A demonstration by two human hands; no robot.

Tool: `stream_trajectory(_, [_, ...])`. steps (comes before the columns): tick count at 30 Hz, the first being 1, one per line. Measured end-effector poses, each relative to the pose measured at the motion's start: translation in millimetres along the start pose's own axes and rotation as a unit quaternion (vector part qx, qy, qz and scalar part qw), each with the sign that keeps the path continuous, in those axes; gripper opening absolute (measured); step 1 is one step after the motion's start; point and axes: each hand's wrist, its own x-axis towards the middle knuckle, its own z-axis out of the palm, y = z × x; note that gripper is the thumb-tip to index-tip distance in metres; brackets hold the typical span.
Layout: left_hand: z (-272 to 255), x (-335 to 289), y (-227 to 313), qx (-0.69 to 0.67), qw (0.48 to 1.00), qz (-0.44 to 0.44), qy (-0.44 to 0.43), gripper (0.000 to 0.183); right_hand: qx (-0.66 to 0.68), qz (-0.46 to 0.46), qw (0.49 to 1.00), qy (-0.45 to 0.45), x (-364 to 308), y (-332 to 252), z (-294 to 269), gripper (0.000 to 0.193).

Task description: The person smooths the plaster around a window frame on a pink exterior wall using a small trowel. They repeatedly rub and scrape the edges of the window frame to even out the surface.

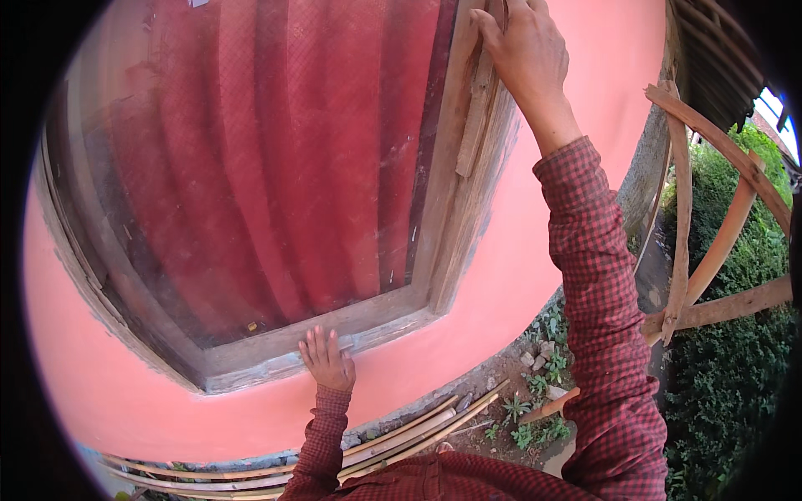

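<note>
A glazed window with a weathered wooden frame (422, 250) is set in a pink wall (493, 292). My left hand (327, 359) lies flat with fingers spread against the frame's bottom rail. At the top, my right hand (531, 52) rests on the frame's right side, its thumb out to the left. The other fingertips are cut off by the picture's upper edge. Below that hand, a rough wooden strip (474, 125) runs along the right jamb; I cannot tell whether it is fixed. Behind the dusty glass hang red curtains (276, 159) in folds.
Long bamboo poles (409, 437) lie along the wall's foot. Stones (543, 351) and small plants (543, 427) are on the ground. At right, crossed wooden poles (727, 313) stand before dense green foliage (727, 392), beneath a dark corrugated roof edge (723, 54).
</note>
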Motion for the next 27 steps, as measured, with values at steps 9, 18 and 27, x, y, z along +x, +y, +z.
stream_trajectory(9, [-61.9,16.3,-57.2,0.063,0.99,-0.036,0.119,0.052,-0.048,-0.008,0.999,-0.013,-23.3,-5.5,14.2,0.029])
stream_trajectory(18, [-53.6,14.6,-71.1,0.104,0.984,-0.034,0.141,0.055,-0.14,0.002,0.978,-0.157,-131.6,-69.1,-5.1,0.029])
stream_trajectory(27, [-53.5,19.0,-71.5,0.088,0.986,-0.031,0.138,0.057,-0.037,0.019,0.996,-0.077,-173.4,-70.1,5.8,0.032])
